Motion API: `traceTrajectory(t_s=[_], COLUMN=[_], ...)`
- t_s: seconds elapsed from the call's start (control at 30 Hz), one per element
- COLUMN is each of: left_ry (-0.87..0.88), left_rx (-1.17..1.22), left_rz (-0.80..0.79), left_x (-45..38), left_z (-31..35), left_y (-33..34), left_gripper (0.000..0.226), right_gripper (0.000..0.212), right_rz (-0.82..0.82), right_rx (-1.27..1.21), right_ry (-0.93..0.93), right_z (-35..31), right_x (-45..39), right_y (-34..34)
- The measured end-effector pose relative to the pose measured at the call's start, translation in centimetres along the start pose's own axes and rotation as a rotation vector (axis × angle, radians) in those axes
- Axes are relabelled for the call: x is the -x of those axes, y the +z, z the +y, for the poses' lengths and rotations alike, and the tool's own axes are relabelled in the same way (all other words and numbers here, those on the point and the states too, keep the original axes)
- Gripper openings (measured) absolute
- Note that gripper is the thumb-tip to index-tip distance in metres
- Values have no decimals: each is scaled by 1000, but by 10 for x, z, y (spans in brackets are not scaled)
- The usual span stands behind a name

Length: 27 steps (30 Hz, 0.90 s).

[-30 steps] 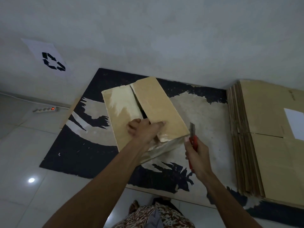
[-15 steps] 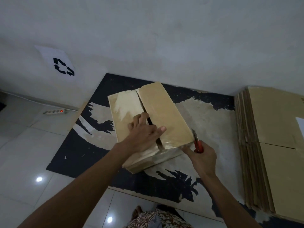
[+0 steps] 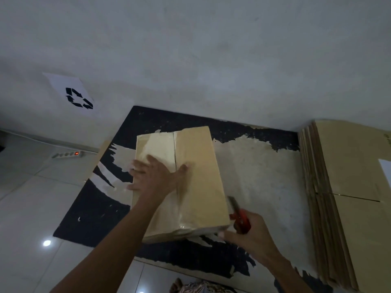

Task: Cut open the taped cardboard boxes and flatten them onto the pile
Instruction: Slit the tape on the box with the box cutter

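Both hands busy: left hand (image 3: 156, 178) flat on cardboard box (image 3: 198, 187); right hand (image 3: 251, 235) seemingly grips red cutter (image 3: 240, 218).

- The left arm reaches forward and up from the lower left of the view, bare from the elbow down.
- The left hand (image 3: 157, 178) lies palm-down with fingers (image 3: 137, 166) spread and straight, pressed flat on the top of a tan cardboard box (image 3: 201, 180); the thumb points right across the seam between the flaps.
- The right arm comes in from the lower right, bare, wrist bent slightly inward.
- The right hand (image 3: 251, 233) is curled round the handle of a red utility knife (image 3: 240, 216), blade pointing up and away, just beside the box's near right corner.
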<state>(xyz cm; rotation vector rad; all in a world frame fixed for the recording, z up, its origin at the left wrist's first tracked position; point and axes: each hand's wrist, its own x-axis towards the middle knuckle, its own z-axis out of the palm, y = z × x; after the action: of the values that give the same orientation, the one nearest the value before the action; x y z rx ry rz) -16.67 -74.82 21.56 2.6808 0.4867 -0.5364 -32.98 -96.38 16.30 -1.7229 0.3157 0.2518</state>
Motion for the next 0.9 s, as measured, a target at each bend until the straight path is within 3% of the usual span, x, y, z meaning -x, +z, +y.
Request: traceTrajectory(t_s=[0.1,0.17,0.3,0.4,0.47,0.53,0.6,0.67,0.8,0.9], left_ry=[109,206,422,672,813,883,891,818,542,366], left_rx=[-132,-191,-284,-391,-466,-492,-511,-457,-206,-83], left_rz=[-37,-69,-175,-255,-314,-325,-255,-144,85,-113], left_x=[-20,-36,-57,-58,-56,-54,-54,-51,-26,4], left_z=[7,12,24,38,51,61,62,54,26,8], left_y=[-4,-11,-21,-15,-5,1,1,0,-1,-7], left_gripper=[149,149,144,137,135,135,138,140,132,160], right_gripper=[50,53,21,19,29,56,68,57,44,40], right_rz=[-186,-200,131,399,529,536,476,432,569,677], right_rx=[89,119,81,110,247,446,524,472,466,395], right_ry=[61,77,102,52,38,71,134,175,79,90], right_z=[-1,-3,-23,-42,-46,-45,-47,-48,-38,-29], right_x=[10,12,1,-27,-52,-74,-84,-84,-82,-87], right_y=[-3,-9,-35,-56,-72,-88,-97,-97,-85,-79])
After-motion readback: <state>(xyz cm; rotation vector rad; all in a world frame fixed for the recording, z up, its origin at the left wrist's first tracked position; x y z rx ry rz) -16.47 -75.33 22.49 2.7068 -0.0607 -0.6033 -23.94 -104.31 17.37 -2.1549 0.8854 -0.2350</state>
